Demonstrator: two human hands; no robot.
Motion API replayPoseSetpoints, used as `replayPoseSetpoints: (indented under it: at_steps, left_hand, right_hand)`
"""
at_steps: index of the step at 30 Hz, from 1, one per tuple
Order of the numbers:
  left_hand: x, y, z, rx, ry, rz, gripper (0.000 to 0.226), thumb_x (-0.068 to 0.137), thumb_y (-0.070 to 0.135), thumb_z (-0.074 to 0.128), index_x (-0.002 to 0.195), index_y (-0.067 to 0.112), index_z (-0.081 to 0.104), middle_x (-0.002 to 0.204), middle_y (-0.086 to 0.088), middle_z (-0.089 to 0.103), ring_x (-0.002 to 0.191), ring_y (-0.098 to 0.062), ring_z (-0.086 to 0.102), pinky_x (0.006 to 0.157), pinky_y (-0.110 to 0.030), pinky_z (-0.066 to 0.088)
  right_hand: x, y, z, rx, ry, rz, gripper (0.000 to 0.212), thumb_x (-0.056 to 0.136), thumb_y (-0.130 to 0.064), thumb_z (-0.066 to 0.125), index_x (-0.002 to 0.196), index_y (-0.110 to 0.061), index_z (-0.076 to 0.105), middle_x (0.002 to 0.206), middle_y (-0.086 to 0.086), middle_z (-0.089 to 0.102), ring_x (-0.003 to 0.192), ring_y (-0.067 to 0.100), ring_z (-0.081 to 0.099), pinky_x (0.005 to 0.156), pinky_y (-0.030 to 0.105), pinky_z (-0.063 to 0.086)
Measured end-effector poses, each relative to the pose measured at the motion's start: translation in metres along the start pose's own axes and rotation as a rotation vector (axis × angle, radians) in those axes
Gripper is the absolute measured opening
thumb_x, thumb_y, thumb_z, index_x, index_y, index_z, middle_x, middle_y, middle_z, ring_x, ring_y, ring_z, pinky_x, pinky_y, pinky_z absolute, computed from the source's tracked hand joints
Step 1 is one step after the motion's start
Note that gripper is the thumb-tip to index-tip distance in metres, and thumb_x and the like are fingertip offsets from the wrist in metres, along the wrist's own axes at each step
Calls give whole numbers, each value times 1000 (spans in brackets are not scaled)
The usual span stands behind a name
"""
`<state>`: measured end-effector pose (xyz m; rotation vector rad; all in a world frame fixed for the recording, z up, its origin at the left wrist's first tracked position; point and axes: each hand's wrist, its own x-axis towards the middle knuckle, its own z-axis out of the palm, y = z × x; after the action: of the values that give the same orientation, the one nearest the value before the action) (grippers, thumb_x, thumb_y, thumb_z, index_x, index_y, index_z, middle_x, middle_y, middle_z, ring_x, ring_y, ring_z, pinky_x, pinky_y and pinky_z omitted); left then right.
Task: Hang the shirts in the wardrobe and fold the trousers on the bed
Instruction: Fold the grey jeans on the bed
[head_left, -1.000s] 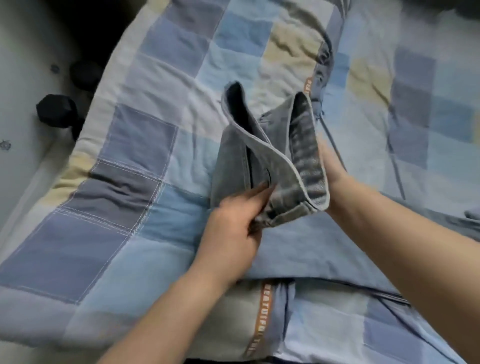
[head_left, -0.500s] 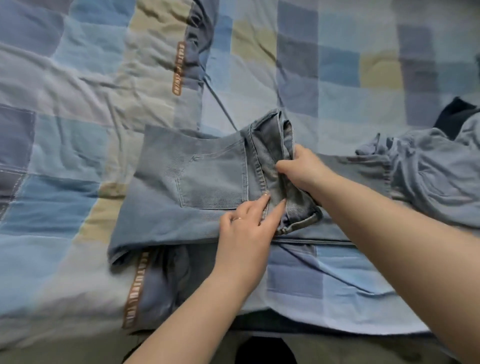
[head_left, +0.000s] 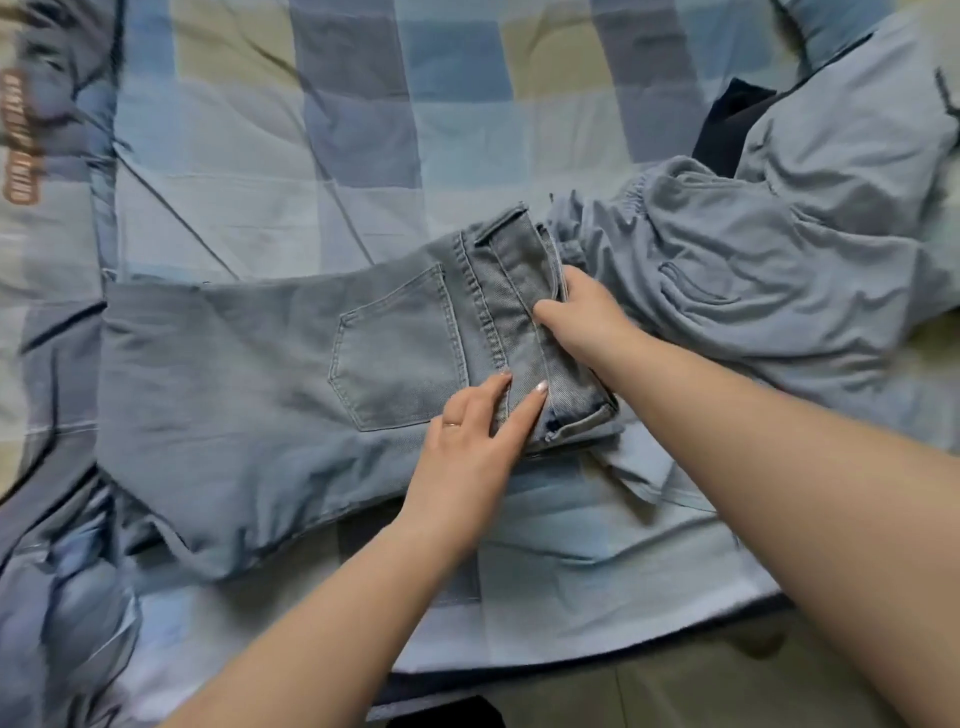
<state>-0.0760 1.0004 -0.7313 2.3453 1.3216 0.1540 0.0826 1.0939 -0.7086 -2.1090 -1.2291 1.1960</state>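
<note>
Denim jeans (head_left: 270, 374), lifted a second ago, now lie flat near bed (head_left: 545, 613) front edge; left hand (head_left: 467, 447) presses straight-fingered, right hand (head_left: 582, 312) pinches waistband. Fold nearly complete.

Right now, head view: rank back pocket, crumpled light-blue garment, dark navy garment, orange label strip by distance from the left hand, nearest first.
From the left hand, which rests on the jeans:
1. Back pocket, just left of the fingers, beside them.
2. Crumpled light-blue garment, to the right, past the right hand.
3. Dark navy garment, far upper right, behind that heap.
4. Orange label strip, far upper-left edge.
</note>
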Motion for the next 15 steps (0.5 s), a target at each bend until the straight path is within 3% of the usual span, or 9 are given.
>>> replayPoseSetpoints:
  at_steps: [2, 5, 7, 10, 12, 15]
  left_hand:
    - [18, 16, 13, 0, 8, 18, 81, 63, -8, 68, 137, 19, 51, 134, -21, 51, 113, -42, 55, 85, -46, 49]
    - [37, 32, 30, -4, 12, 52, 85, 58, -12, 64, 137, 17, 51, 134, -22, 51, 113, -42, 54, 81, -47, 49]
    - [42, 35, 40, -20, -18, 68, 84, 59, -12, 59, 138, 16, 50, 136, -22, 50, 117, -41, 52, 82, -46, 49]
    - [39, 27, 58, -20, -169, 29, 84, 74, -3, 59, 149, 23, 30, 152, -14, 29, 138, -33, 30, 102, -44, 37]
    - [23, 14, 69, -65, -270, -19, 79, 81, 8, 60, 150, 26, 25, 156, -7, 22, 142, -26, 21, 112, -39, 26]
    - [-12, -6, 74, -260, -239, -121, 62, 81, 7, 64, 140, 17, 46, 144, -5, 42, 134, -25, 35, 112, -31, 27]
  right_hand:
    - [15, 21, -17, 22, 26, 23, 30, 84, -10, 51, 113, -14, 59, 108, 5, 66, 96, 21, 60, 82, 27, 47]
    - [33, 50, -38, 47, 68, 45, 32, 85, -9, 49, 115, -15, 60, 103, 3, 66, 90, 19, 59, 76, 18, 47]
    - [40, 70, -46, 161, 65, 95, 35, 86, -5, 50, 119, -15, 59, 106, 4, 66, 92, 19, 61, 83, 26, 50]
    - [43, 105, -49, 315, 2, 349, 44, 91, -8, 55, 133, -15, 47, 108, 9, 61, 94, 21, 60, 84, 38, 52]
    - [38, 127, -44, 213, -65, 457, 38, 91, -20, 59, 128, -18, 51, 108, 8, 61, 98, 23, 60, 92, 41, 51]
    - [30, 145, -33, -118, -78, 365, 26, 88, -33, 64, 107, -15, 67, 107, 8, 68, 103, 26, 62, 90, 36, 49]
